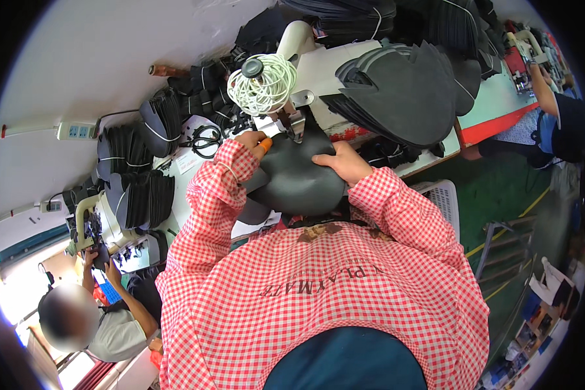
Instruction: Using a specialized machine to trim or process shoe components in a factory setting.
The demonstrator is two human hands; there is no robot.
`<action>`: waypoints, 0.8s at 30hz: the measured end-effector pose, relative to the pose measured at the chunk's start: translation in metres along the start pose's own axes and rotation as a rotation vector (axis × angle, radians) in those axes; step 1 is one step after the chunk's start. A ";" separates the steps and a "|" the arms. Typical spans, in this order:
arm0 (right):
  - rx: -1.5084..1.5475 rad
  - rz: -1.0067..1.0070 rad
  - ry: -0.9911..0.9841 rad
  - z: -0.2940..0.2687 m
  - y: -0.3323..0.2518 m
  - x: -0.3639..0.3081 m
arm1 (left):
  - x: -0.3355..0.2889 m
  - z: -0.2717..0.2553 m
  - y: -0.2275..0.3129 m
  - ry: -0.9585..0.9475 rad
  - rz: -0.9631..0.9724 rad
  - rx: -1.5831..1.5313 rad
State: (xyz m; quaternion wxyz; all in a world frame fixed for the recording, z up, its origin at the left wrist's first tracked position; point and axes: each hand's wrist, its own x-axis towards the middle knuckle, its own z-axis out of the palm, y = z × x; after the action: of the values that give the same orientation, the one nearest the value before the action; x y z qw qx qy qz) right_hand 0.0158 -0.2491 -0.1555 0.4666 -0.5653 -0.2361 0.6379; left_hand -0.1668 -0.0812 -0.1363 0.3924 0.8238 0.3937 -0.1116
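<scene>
A smooth, curved black panel (309, 183), its exact material unclear, lies under the needle area of a cream sewing machine (297, 38). My left hand (252, 143), an orange cover on one finger, grips the panel's left edge close to the metal presser part (296, 127). On the right side, my right hand (346, 164) pinches the panel with the thumb on top; its other fingers are mostly hidden. A bundle of pale green-white cord (262, 84) hangs on the machine's head and covers part of it.
Stacked black cut pieces (403, 97) lie right of the machine, and tied bundles (125, 146) stand at left. Black-handled scissors (205, 141) rest by the left bundles. A white plastic basket (443, 201) stands at right. Co-workers (120, 331) sit at machines on both sides.
</scene>
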 end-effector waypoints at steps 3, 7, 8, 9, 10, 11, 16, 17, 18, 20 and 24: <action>-0.014 0.005 -0.014 -0.003 0.009 0.005 | 0.006 0.003 0.002 -0.002 0.003 0.040; 0.321 0.088 -0.060 0.001 0.006 -0.020 | 0.015 -0.002 0.036 -0.064 -0.029 0.085; 0.323 0.080 -0.012 0.010 -0.003 -0.034 | 0.018 -0.005 0.043 -0.090 -0.009 0.039; 0.196 0.186 -0.097 0.015 -0.014 -0.045 | 0.026 -0.005 0.032 -0.187 -0.055 0.116; 0.076 0.288 -0.162 0.015 -0.020 -0.053 | 0.022 0.005 0.026 -0.126 -0.069 -0.455; 0.087 0.307 -0.138 0.022 -0.018 -0.057 | 0.018 -0.006 0.034 -0.160 -0.063 -0.356; -0.980 -0.384 0.407 0.002 -0.091 -0.112 | 0.019 -0.003 -0.037 0.460 -0.069 0.143; -0.592 -0.744 0.729 0.002 -0.096 -0.121 | 0.010 -0.001 -0.039 0.273 -0.163 0.336; -0.369 -0.662 0.889 -0.014 -0.104 -0.134 | -0.003 0.003 -0.044 0.091 -0.266 0.529; -0.524 -0.939 0.909 -0.041 -0.127 -0.133 | -0.020 0.025 -0.071 -0.054 -0.242 0.698; -1.142 -0.819 0.647 -0.048 -0.105 -0.111 | -0.016 0.042 -0.099 0.036 -0.256 0.524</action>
State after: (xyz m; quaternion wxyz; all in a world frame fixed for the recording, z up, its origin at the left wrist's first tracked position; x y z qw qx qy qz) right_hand 0.0877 -0.3083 -0.0246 0.3474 -0.7442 -0.5705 -0.0032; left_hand -0.2450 -0.0836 -0.2113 0.1421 0.8425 0.4590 -0.2434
